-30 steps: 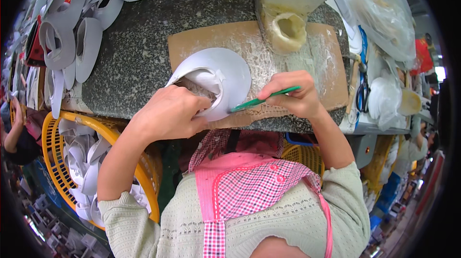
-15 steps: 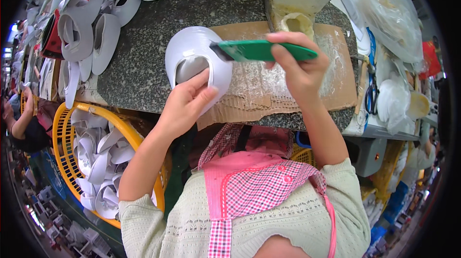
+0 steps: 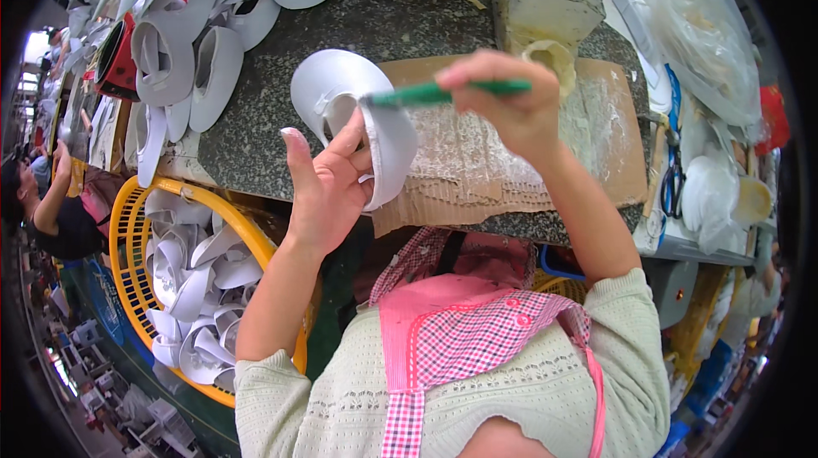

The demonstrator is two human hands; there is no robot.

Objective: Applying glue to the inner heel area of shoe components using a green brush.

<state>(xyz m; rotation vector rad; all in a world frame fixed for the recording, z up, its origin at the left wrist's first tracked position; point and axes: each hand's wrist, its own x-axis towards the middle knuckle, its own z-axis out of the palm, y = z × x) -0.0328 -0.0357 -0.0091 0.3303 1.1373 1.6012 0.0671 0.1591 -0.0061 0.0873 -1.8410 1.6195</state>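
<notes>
My left hand (image 3: 319, 194) holds up a white shoe upper (image 3: 394, 155), with some fingers inside its opening and the thumb raised clear of it. The upper is tilted above the edge of a cardboard sheet (image 3: 477, 190). In my right hand (image 3: 515, 109) is a green-handled brush (image 3: 416, 95), gripped between thumb and fingers. Its tip meets the rim of the upper's opening, beside my left fingertips. Motion smears the brush and right hand slightly. White smears cover the cardboard.
Many white uppers (image 3: 217, 74) are heaped at the far left of the speckled tabletop (image 3: 383, 15). A yellow basket (image 3: 256, 245) of white pieces stands below left. A stained block-like container (image 3: 545, 2) is behind the cardboard; scissors (image 3: 673, 181) lie at right. Another person (image 3: 60, 219) is far left.
The upper has turned, showing its rim edge-on, and my left thumb has lifted off it. My right hand has shifted slightly left and the brush tip has come down to the rim.
</notes>
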